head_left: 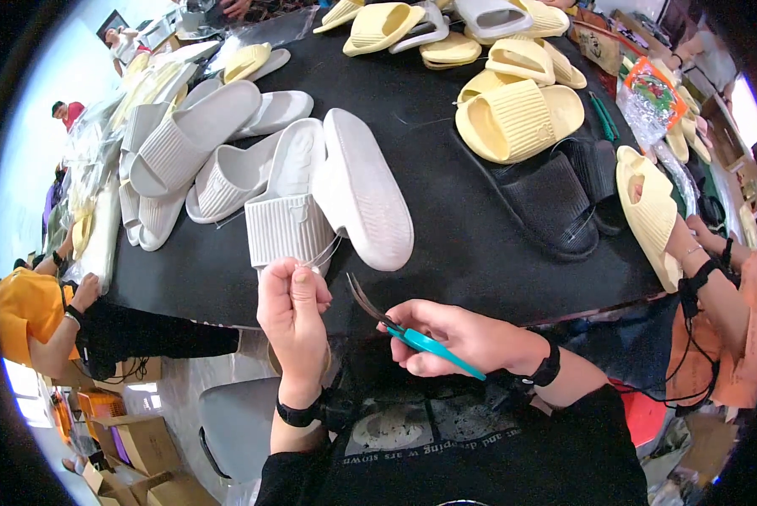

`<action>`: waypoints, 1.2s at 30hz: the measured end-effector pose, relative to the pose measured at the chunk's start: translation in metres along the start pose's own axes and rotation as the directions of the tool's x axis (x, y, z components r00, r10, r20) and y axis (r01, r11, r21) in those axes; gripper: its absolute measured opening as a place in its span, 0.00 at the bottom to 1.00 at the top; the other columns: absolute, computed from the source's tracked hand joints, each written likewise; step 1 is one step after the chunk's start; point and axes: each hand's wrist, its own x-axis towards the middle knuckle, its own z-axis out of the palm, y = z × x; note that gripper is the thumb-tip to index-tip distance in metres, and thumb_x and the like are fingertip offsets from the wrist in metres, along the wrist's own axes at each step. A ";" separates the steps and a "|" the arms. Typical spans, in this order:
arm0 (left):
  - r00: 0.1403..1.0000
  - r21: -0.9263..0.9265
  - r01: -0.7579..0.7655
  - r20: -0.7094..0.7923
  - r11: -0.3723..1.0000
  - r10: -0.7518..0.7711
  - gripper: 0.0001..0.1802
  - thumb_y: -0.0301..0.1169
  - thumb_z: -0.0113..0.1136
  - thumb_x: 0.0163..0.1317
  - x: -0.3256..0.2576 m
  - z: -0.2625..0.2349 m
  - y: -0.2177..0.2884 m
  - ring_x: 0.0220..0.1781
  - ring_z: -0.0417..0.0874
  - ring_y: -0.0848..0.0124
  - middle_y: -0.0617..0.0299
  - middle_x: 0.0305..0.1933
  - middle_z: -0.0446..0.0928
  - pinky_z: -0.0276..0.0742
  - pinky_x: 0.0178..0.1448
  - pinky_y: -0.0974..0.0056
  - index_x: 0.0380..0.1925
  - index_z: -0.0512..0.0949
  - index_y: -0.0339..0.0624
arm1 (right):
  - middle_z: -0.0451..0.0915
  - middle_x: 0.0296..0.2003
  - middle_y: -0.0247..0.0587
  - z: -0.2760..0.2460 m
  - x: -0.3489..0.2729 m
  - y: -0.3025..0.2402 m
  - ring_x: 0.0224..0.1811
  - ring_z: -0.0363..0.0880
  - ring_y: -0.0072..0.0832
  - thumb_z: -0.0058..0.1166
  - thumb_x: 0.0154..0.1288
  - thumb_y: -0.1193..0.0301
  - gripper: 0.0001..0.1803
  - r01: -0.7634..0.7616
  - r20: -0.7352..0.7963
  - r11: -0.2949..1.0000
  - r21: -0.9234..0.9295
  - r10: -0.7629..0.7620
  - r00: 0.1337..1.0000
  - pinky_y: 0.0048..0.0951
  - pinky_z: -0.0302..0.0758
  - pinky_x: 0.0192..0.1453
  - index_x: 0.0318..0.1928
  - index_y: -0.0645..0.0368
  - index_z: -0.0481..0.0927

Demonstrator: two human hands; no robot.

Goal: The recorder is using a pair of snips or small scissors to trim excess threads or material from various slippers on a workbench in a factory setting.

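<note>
A person looks down at a black table [446,253] covered with foam slides. The left hand [294,316] is raised at the near edge, its thumb and fingertips pinched on a thin clear string [332,251] that runs up to a white pair [324,198] just beyond it; one slide of the pair lies upright, the other is turned sole-up against it. The right hand [459,337] sits just to the right, fingers clenched around teal-handled snips [395,325], whose open blades point left toward the string without touching it. More white slides [197,139] are heaped at far left, yellow slides [513,118] at far right, and a black pair [564,198] lies near right. At the right edge another person's hand [686,244] holds a yellow slide [648,215].
</note>
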 end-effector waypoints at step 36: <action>0.988 0.038 0.017 -0.154 0.999 -0.011 0.06 0.29 0.45 0.69 -0.031 -0.116 0.016 0.17 0.62 0.79 0.68 0.18 0.62 0.60 0.22 0.73 0.37 0.68 0.37 | 0.76 0.27 0.36 -0.001 0.023 -0.014 0.15 0.69 0.13 0.56 0.60 0.73 0.20 0.135 -0.486 0.991 0.023 -0.107 0.867 0.15 0.65 0.14 0.53 0.62 0.69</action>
